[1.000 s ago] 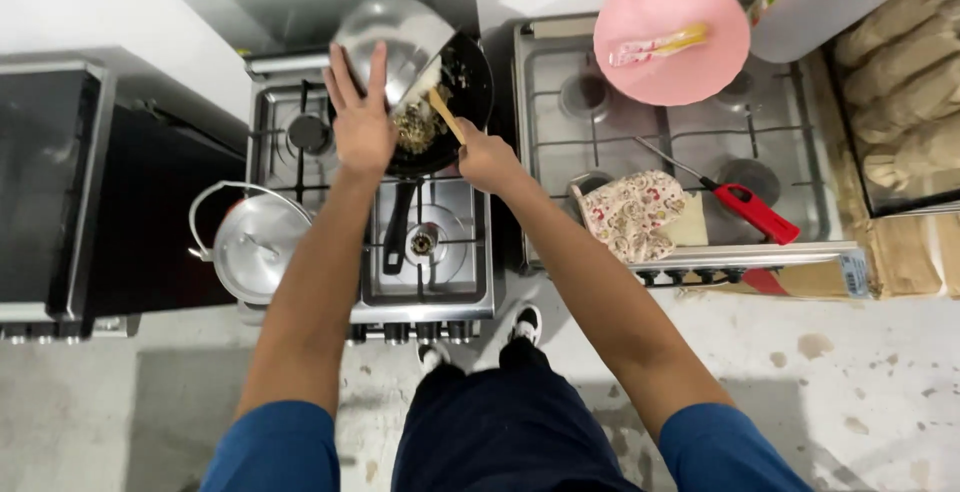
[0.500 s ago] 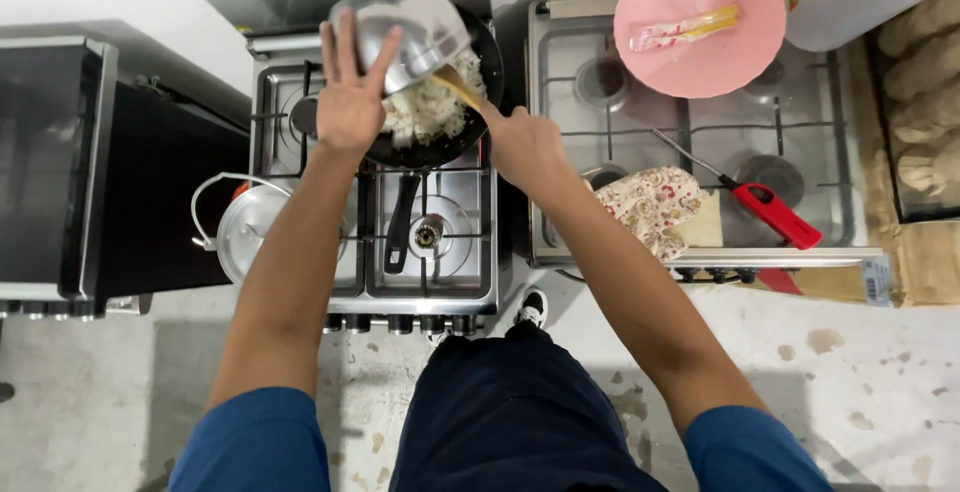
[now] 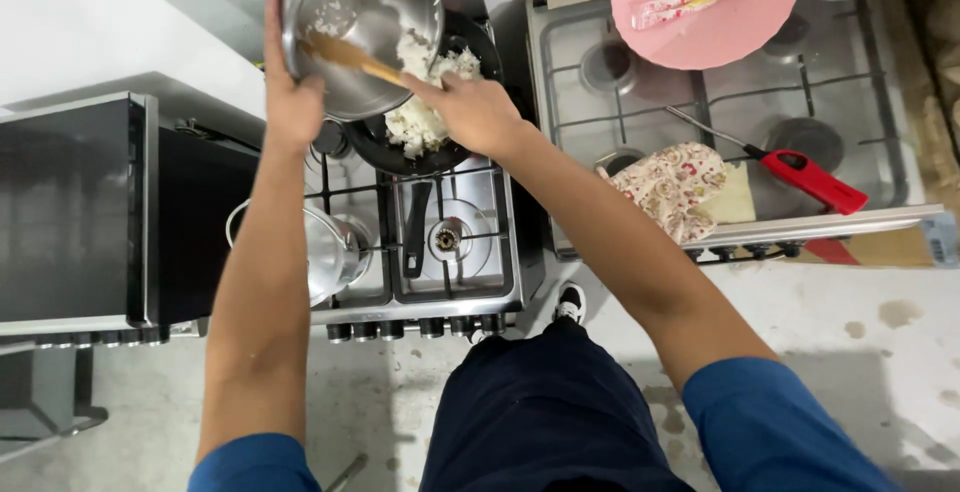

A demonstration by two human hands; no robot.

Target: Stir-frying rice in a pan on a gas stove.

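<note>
I saw steel bowl [image 3: 365, 27] tilted over black pan [image 3: 425, 117] on left stove [image 3: 420, 242], rice [image 3: 420, 112] inside pan. Left hand [image 3: 290, 97] fingers clasped bowl rim; right hand [image 3: 470, 112] pinched wooden spatula [image 3: 345, 55]. Lidded pot [image 3: 325, 252] nearby; pink plate [image 3: 705, 7] on right stove [image 3: 720, 122].

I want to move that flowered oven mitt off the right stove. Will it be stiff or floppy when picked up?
Probably floppy: the oven mitt lies crumpled and draped over the stove edge, as soft padded cloth does. It looks light for its size and unlikely to roll or slip. Lifted by one corner, it would likely sag; the red lighter beside it seems clear of it.
</note>
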